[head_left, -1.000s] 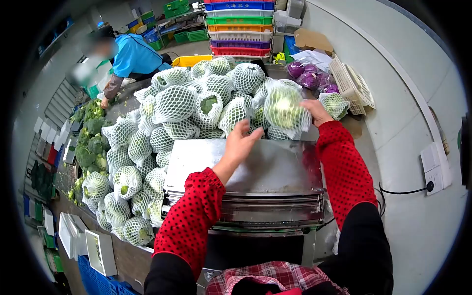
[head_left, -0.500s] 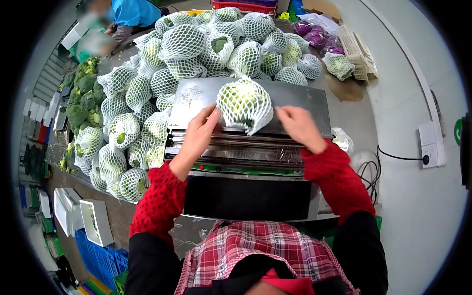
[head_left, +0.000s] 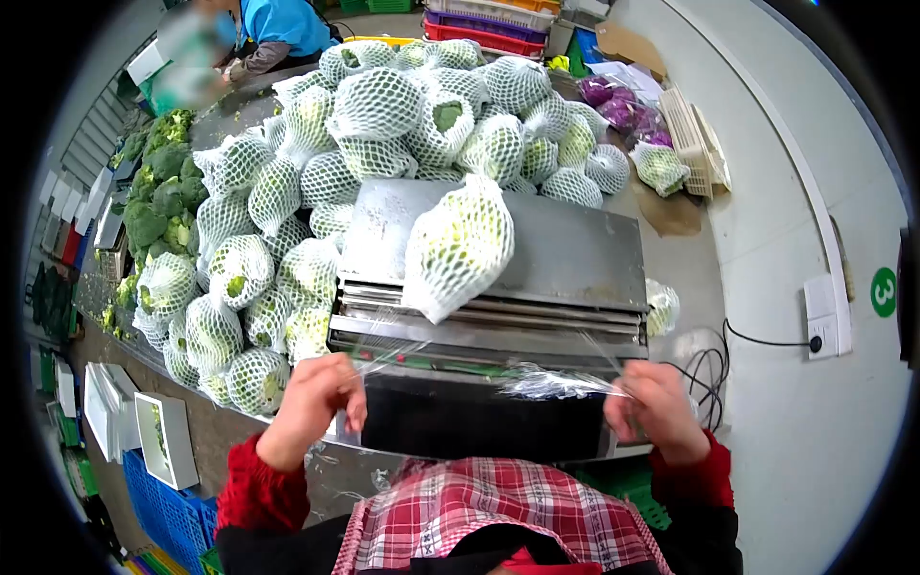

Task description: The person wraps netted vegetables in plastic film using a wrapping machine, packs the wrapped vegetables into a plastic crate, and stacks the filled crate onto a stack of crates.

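Watched from my distant post, a netted head point(head_left: 465, 249) lies on the machine point(head_left: 575, 259), with film point(head_left: 551, 381) before it between my left hand point(head_left: 321, 407) and right hand point(head_left: 661, 407). A netted pile point(head_left: 374, 105) stands behind the machine and along its left, loose broccoli point(head_left: 168, 182) farther left. Rear right, cabbages point(head_left: 628, 113) sit beside a basket point(head_left: 682, 144); crates point(head_left: 489, 29) stand behind the pile.

Bright, even light makes the film point(head_left: 554, 382) glint along the front edge of the machine point(head_left: 575, 244); fisheye distortion bows the wall point(head_left: 767, 220), and black rings the view.
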### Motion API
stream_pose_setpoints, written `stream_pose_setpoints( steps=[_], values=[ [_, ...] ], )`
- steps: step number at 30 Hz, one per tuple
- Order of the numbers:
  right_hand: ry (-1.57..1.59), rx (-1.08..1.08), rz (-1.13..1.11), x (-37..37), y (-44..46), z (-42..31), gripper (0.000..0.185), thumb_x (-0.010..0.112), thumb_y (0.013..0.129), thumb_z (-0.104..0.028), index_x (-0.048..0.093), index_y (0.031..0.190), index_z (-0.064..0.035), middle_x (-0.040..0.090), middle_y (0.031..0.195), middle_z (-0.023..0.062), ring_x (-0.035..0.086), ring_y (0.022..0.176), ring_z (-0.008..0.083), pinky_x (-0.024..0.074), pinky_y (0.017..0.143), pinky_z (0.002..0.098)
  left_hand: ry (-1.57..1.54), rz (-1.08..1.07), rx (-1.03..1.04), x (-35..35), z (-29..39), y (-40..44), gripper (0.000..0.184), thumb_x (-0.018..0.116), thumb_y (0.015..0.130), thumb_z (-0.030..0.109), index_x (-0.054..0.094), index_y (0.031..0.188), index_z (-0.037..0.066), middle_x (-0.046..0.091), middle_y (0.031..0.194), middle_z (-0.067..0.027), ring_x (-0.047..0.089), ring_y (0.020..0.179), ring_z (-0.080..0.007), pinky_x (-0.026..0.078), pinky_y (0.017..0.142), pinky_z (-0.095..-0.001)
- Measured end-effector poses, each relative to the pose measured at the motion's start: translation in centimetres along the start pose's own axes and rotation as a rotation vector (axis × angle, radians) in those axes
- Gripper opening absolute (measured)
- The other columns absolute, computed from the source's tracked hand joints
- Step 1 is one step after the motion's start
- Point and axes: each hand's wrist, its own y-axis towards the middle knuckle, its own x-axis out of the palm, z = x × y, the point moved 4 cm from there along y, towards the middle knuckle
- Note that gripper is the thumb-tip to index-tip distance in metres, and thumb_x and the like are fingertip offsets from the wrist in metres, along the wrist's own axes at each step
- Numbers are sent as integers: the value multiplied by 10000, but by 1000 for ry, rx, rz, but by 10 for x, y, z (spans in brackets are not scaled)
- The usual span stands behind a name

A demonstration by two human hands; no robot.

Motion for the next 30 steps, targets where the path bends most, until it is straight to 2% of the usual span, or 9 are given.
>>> stream_pose_setpoints(
  steps=[2, 4, 6, 9, 12, 14, 18, 24, 30],
  values=[
    [213, -510, -235, 18, 6, -56, 240, 448, 927, -159, 481, 743, -9, 638, 728, 184, 606, 558, 229, 492, 501, 314, -195, -82, 573, 13, 63, 2, 375, 417, 963, 247, 561, 747, -23, 593, 615, -190, 604, 518, -300, 514, 479, -373],
    [542, -817, -296, 38, 38, -108, 231, 454, 929, -123, 548, 801, 44, 654, 825, 227, 643, 683, 305, 532, 627, 362, -422, 103, 816, 3, 100, 40, 317, 422, 971, 201, 605, 839, -21, 672, 861, -169, 670, 832, -284, 547, 818, -411],
    [460, -931, 87, 42, 121, -131, 244, 437, 927, -93, 588, 924, 99, 657, 978, 225, 652, 853, 277, 543, 757, 332, 285, 323, 930, 0, 118, 125, 223, 496, 956, 168, 646, 909, 10, 685, 999, -159, 648, 934, -241, 511, 872, -364],
    [-161, -769, 292, -7, 213, -64, 213, 468, 956, -114, 576, 1020, 58, 653, 1081, 141, 629, 982, 195, 492, 886, 295, 234, 86, 288, 1, 37, 222, 188, 509, 958, 120, 594, 894, -35, 679, 974, -108, 626, 885, -151, 513, 816, -297],
    [-38, -731, 118, -5, 219, -32, 173, 485, 944, -36, 548, 1090, 32, 610, 1195, 118, 605, 1055, 159, 484, 925, 293, 308, -187, 613, 9, 39, 221, 270, 508, 919, 18, 522, 1187, -4, 585, 1252, -155, 613, 1071, -226, 495, 926, -346],
    [40, -809, 56, -6, 215, -30, 280, 487, 908, 48, 510, 1187, 37, 579, 1242, 146, 600, 1085, 182, 480, 950, 302, 1307, -215, 1207, 36, 61, 193, 445, 545, 822, -34, 495, 1261, 23, 508, 1356, -169, 545, 1193, -318, 469, 981, -395],
    [-700, -1070, 142, -1, 206, -34, 591, 494, 837, 120, 353, 1398, -4, 561, 1241, 203, 598, 1100, 249, 482, 949, 334, 1369, -300, 1452, 55, 65, 211, 550, 656, 700, 46, 510, 1228, -7, 488, 1373, -203, 503, 1236, -376, 446, 1002, -414],
    [-141, -670, -71, -2, 146, -32, 560, 567, 825, 83, 366, 1340, -13, 603, 1132, 182, 614, 993, 198, 480, 895, 322, 788, -390, 962, 63, 56, 160, 634, 896, 601, 298, 626, 1080, -17, 687, 1000, -145, 693, 910, -239, 541, 828, -350],
    [-442, -417, -166, 30, 40, 41, 226, 606, 884, -72, 539, 1076, 27, 686, 986, 83, 637, 935, 127, 467, 839, 266, 499, -325, 332, 76, -19, 38, 537, 885, 649, 205, 656, 1069, -39, 715, 933, -68, 673, 863, -134, 532, 801, -285]
  ],
)
